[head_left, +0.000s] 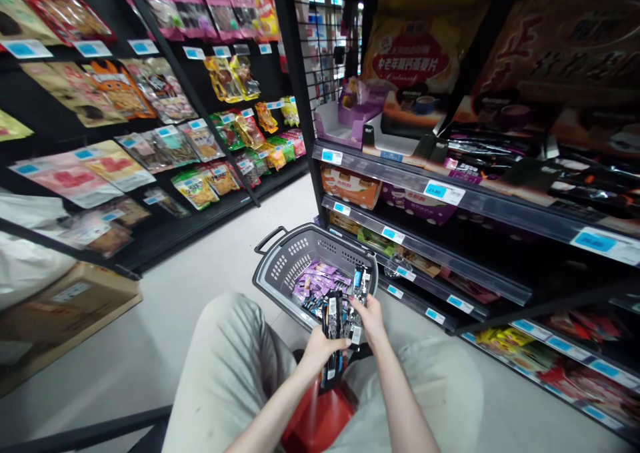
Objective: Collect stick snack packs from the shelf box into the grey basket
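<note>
My left hand (323, 347) is closed around a bunch of slim black sachets (333, 319) with white barcode labels, thumb across their front. Just beside it, my right hand (371, 319) grips more black sachets (354, 323), their upper ends pointing away from me. Both bunches are held over the near edge of a grey plastic shopping basket (274, 276) on the floor. Inside the basket lies a loose heap of purple sachets (320, 281), with dark and blue ones toward the near side. My hands partly cover the basket's near right corner.
A black shelf unit (380, 166) with boxes and sachets stands close on the right. Hanging snack bags (195, 186) fill the rack at left. A cardboard box (60, 303) sits at the lower left. Between my legs is a red stool (317, 419).
</note>
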`<state>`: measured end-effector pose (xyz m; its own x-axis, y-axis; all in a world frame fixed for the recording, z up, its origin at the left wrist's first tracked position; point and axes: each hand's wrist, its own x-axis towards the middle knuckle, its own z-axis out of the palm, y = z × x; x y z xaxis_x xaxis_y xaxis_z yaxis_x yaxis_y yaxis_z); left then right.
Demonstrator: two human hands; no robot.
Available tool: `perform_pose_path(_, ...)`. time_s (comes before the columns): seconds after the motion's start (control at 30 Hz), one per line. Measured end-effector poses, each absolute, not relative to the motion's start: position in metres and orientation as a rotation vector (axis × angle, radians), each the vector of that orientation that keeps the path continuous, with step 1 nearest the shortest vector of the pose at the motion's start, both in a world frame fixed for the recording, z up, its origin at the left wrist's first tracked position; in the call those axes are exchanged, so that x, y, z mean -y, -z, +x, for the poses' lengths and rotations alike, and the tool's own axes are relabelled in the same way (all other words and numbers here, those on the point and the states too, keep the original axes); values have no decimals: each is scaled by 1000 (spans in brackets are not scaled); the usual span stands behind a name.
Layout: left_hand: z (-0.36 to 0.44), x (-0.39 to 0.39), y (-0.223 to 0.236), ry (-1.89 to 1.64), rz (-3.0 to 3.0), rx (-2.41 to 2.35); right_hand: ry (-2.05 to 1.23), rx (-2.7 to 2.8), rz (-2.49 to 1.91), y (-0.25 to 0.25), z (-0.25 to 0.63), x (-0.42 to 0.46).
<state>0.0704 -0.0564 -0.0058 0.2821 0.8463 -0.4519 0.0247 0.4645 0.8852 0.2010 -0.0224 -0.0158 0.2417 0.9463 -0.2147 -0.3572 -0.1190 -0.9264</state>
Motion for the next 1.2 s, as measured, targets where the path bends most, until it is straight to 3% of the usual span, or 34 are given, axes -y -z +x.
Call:
perform_pose_path(0.3,53,48,-24,-449,1145,-959,-1123,355,-1154,16,236,15)
perform_pose_path(0.53,22,32,-36,-368,1171,-934,-1249,715,-1230,15,252,18)
perform_pose_path(1.2,-31,-24,4,-812,795,-927,-1581,638,-1206,30,237,20)
